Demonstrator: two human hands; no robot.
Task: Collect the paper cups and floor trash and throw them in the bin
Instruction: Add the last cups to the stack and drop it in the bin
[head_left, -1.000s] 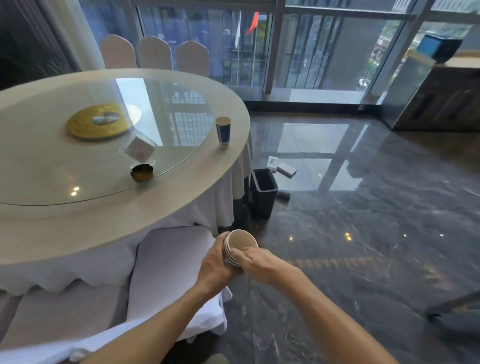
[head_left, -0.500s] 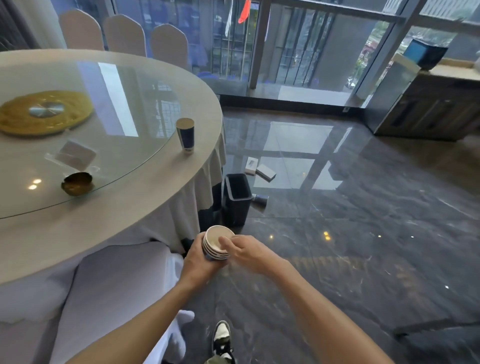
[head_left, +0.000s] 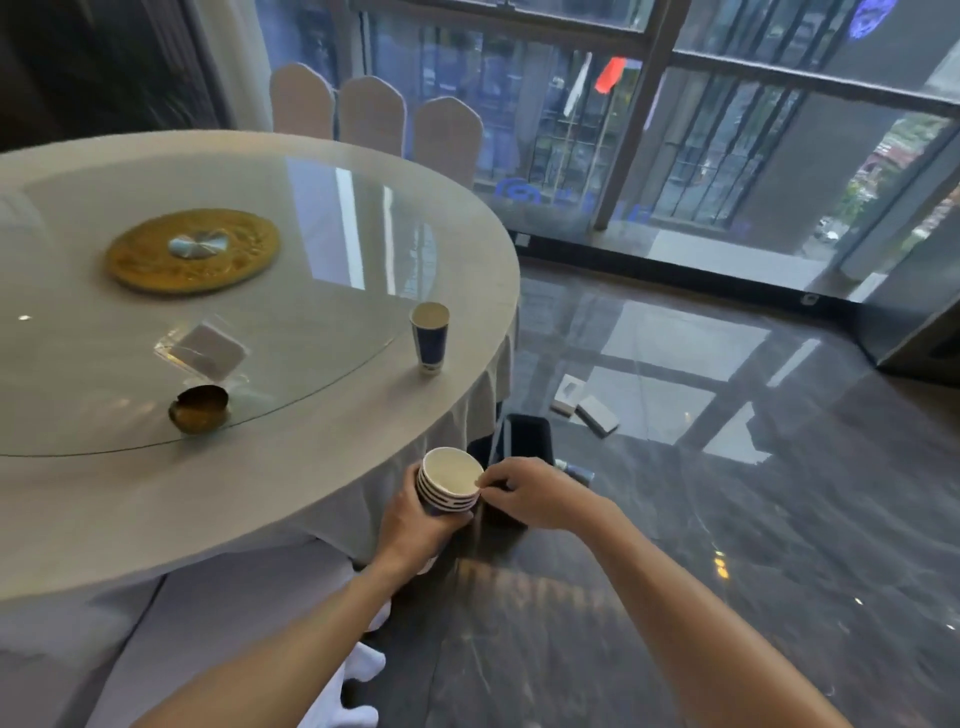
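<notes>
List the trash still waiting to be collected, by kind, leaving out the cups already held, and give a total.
Paper cup standing on the table: 1
Small boxes on the floor: 2, a white box and a grey box
Total: 3

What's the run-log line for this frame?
left hand: holds cup stack | right hand: pinches stack rim | lone cup: on table | bin: ahead

light: daylight from windows (head_left: 675, 130) | glare: glass tabletop (head_left: 311, 270), glossy floor (head_left: 675, 364) | blur: slight | edges: wide-angle bending
</notes>
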